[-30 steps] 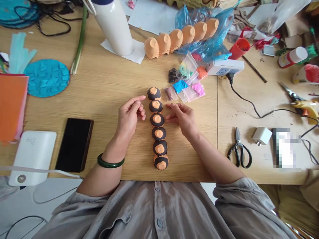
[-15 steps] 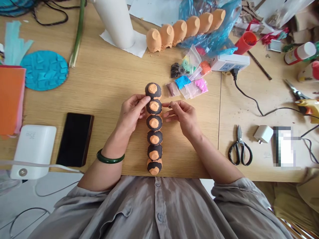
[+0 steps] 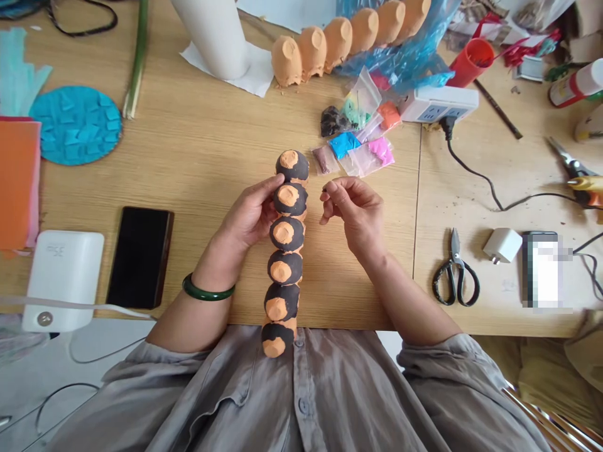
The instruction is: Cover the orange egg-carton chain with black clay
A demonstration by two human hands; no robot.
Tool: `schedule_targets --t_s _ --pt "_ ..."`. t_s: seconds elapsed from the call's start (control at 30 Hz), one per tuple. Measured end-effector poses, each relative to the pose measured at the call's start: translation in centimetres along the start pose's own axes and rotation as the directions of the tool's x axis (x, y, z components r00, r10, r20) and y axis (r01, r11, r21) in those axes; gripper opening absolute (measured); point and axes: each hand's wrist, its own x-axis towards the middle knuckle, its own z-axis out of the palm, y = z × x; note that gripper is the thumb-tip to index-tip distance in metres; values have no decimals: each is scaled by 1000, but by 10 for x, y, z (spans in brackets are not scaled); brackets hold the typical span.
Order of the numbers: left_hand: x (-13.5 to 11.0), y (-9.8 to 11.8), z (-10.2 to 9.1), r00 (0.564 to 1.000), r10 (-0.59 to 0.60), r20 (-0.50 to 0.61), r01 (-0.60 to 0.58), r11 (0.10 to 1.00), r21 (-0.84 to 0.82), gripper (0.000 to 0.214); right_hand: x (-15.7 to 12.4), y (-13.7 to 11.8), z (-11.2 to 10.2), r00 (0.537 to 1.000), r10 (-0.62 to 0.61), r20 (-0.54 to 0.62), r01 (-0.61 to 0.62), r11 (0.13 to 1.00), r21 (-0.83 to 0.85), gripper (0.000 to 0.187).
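Observation:
A strip of orange egg-carton cups (image 3: 285, 251) with black clay rings on their tops runs from the table's middle to my chest. My left hand (image 3: 249, 216) grips this strip near its far end, thumb against the second cup, and holds it off the wooden table (image 3: 198, 144). Right of the strip, my right hand (image 3: 353, 210) hovers with thumb and forefinger pinched on a tiny dark bit of clay. Small bags of coloured clay (image 3: 358, 135) lie just beyond my right hand.
A plain orange carton strip (image 3: 343, 37) lies on a blue plastic bag at the back, beside a white cylinder (image 3: 211, 34). A phone (image 3: 140, 257) and white box (image 3: 63, 279) sit left. Scissors (image 3: 455, 273), a charger plug (image 3: 503, 245), a power strip (image 3: 438, 103) and a glue gun (image 3: 586, 183) sit right.
My left hand closed on the ringed strip and lifted it, tilting its near end toward my chest. My right hand drew back and curled into a pinch.

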Motion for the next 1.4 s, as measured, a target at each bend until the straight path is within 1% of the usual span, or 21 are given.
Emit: schedule_targets --t_s 0.17,0.3,0.43,0.57,0.73,0.87,0.93,1.07,1.2,1.3,1.4 --pt "-2 0 0 996 -72 43 72 997 14 31 3 -4 7 998 -50 30 51 998 -35 55" --pt "-1 -2 0 999 -36 31 35 999 31 30 1 -2 9 997 -62 52 64 997 -41 51" --pt "-4 1 5 999 -42 17 41 999 9 29 0 -1 7 993 -99 63 105 989 -103 39" --pt "-7 4 9 998 -60 26 61 998 -3 34 2 1 6 981 -179 77 192 960 -203 29" --pt "-6 2 8 1000 -14 19 14 1000 -12 32 4 5 7 977 -197 82 212 937 -278 27" --pt "-6 2 9 999 -33 10 33 999 4 34 7 4 6 972 -209 105 232 921 -314 19" --pt "-6 2 9 1000 -31 6 31 999 16 36 7 1 6 966 -232 116 259 898 -355 17" --pt "-6 0 8 1000 -30 7 30 1000 0 33 8 -4 7 948 -280 150 318 845 -430 13" --pt "-6 0 7 1000 -25 15 25 1000 -4 35 11 -4 8 953 -258 161 301 871 -388 14" --pt "-7 -1 6 1000 -30 7 30 999 16 37 15 -1 7 968 -202 147 242 906 -346 22" --pt "-7 -1 5 1000 -8 5 8 999 31 37 18 2 6 979 -146 139 184 932 -314 31"
